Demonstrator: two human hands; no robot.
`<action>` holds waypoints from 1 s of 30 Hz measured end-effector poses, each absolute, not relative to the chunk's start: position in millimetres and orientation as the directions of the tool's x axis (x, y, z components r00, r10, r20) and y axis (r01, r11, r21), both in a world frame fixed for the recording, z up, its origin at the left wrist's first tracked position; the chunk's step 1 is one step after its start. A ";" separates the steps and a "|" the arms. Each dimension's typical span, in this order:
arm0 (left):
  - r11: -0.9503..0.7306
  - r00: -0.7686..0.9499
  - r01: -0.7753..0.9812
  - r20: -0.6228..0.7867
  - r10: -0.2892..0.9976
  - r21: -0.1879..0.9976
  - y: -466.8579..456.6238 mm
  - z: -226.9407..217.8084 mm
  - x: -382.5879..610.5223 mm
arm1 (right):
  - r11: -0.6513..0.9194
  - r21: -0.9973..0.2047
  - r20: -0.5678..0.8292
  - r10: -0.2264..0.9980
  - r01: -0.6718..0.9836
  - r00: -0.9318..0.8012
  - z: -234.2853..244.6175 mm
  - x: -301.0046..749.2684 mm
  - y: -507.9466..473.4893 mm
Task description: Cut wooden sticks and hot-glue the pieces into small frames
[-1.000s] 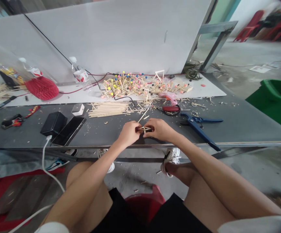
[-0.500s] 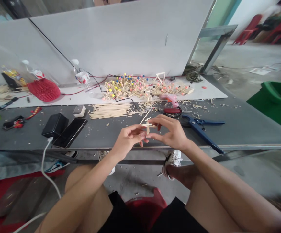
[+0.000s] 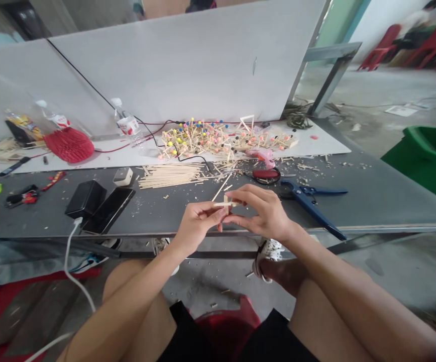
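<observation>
Between my two hands, over the front edge of the grey table, is a small cross-shaped piece of joined wooden sticks (image 3: 226, 204). My left hand (image 3: 199, 221) pinches it from the left with thumb and fingers. From the right, my right hand (image 3: 261, 208) grips it between thumb and fingertips; part of the piece is hidden behind the fingers. A loose wooden stick (image 3: 221, 188) lies on the table just beyond the hands. Past it is a bundle of thin wooden sticks (image 3: 171, 176). Blue-handled cutters (image 3: 312, 203) rest to the right of my right hand.
A pile of stick pieces with coloured balls (image 3: 199, 137) covers the white board (image 3: 327, 143). Near it are a pink glue gun (image 3: 263, 157) and red-handled scissors (image 3: 266, 174). On the left lie a phone (image 3: 108, 210) and a black charger (image 3: 86, 197). A green bin (image 3: 417, 161) stands right.
The stick piece has been turned slightly in my fingers, and its crossbar now lies at a different tilt. Both hands keep hold of it. The whole view has shifted a little.
</observation>
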State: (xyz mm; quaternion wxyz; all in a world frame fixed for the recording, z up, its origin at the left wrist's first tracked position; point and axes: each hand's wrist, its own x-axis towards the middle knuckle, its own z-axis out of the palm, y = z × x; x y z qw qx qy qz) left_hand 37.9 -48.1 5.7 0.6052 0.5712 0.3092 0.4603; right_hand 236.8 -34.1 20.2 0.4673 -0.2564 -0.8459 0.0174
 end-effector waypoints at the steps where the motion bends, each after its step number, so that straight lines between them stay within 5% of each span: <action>1: -0.073 0.386 -0.205 0.150 0.910 0.976 -47.9 5.6 38.4 | 0.868 -0.277 0.775 0.455 0.412 -0.438 20.4 237.0 -34.4; 13: 0.066 0.361 -0.117 -0.020 0.932 0.991 -33.5 0.4 25.5 | 0.845 -0.234 0.770 0.463 0.481 -0.439 19.8 239.5 -32.5; 19: 0.099 -0.115 -0.086 -0.109 0.987 0.991 19.6 -10.1 -10.9 | 0.802 -0.296 0.779 0.517 0.519 -0.355 18.1 245.5 -28.2; 22: 0.064 -0.384 0.208 0.021 0.923 0.976 37.9 -11.2 -21.5 | 0.797 -0.298 0.787 0.517 0.525 -0.338 20.6 246.7 -29.5; 24: -0.067 -0.356 0.464 0.255 0.899 0.883 37.1 -10.8 -18.5 | 0.800 -0.293 0.795 0.508 0.524 -0.331 22.6 247.1 -31.0; 26: -0.205 -0.222 0.540 0.373 0.901 0.816 26.0 -9.2 -7.7 | 0.801 -0.286 0.803 0.500 0.526 -0.325 23.7 247.5 -32.1; 30: -0.308 0.089 0.314 0.295 0.951 0.898 -9.0 -1.5 20.9 | 0.800 -0.258 0.802 0.490 0.542 -0.341 22.4 248.6 -32.2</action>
